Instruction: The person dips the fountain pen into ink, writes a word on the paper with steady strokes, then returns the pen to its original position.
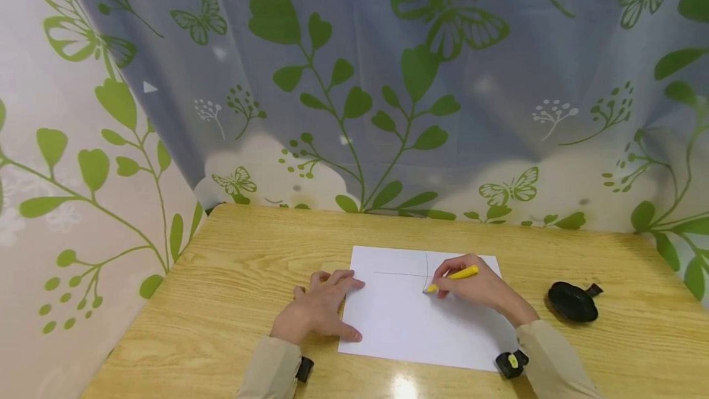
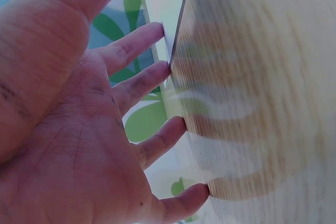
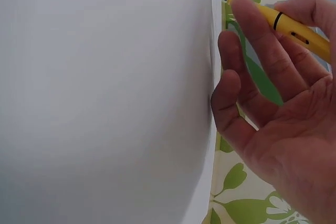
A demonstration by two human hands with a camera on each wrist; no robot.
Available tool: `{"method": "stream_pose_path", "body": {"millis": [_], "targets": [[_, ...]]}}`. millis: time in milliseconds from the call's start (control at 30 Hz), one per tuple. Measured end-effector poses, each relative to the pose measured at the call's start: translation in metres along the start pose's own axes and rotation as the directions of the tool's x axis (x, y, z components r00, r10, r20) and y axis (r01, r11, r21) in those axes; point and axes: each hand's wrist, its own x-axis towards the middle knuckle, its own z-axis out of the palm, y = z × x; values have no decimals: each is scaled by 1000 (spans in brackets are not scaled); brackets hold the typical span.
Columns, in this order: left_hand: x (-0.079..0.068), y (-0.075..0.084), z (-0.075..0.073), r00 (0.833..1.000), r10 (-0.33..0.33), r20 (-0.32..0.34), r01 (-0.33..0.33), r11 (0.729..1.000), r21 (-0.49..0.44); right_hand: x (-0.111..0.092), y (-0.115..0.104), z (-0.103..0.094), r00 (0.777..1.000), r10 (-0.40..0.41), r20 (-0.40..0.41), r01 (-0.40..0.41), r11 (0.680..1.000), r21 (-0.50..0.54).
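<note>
A white sheet of paper [image 1: 399, 331] lies on the wooden table, with a thin horizontal line and a vertical line crossing it near the top. My right hand [image 1: 471, 282] pinches a yellow fountain pen [image 1: 464, 273], its nib touching the paper at the lower end of the vertical line. In the right wrist view the dark nib and yellow barrel [image 3: 299, 35] show between thumb and fingers. My left hand [image 1: 321, 306] rests spread at the paper's left edge. Some of its fingertips [image 2: 197, 195] touch the bare wood in the left wrist view.
To the right of the paper sits a small black pan-shaped dish [image 1: 573, 302] with a short handle. The wooden table [image 1: 249, 245] meets a curtain [image 1: 354, 79] printed with green leaves and butterflies at the back and left. Black wrist cameras [image 1: 511, 363] are strapped at both sleeves.
</note>
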Motion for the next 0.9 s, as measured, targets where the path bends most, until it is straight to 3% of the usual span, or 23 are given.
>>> {"method": "stream_pose_path", "body": {"millis": [567,900], "targets": [[1,-2,2,1000,0,2,0,1000,-5,-2,0,1,993,-76,89,76,997,1],[1,-2,1,1000,-4,9,4,1000,-13,-2,-2,5,969,-163,185,157,987,43]]}}
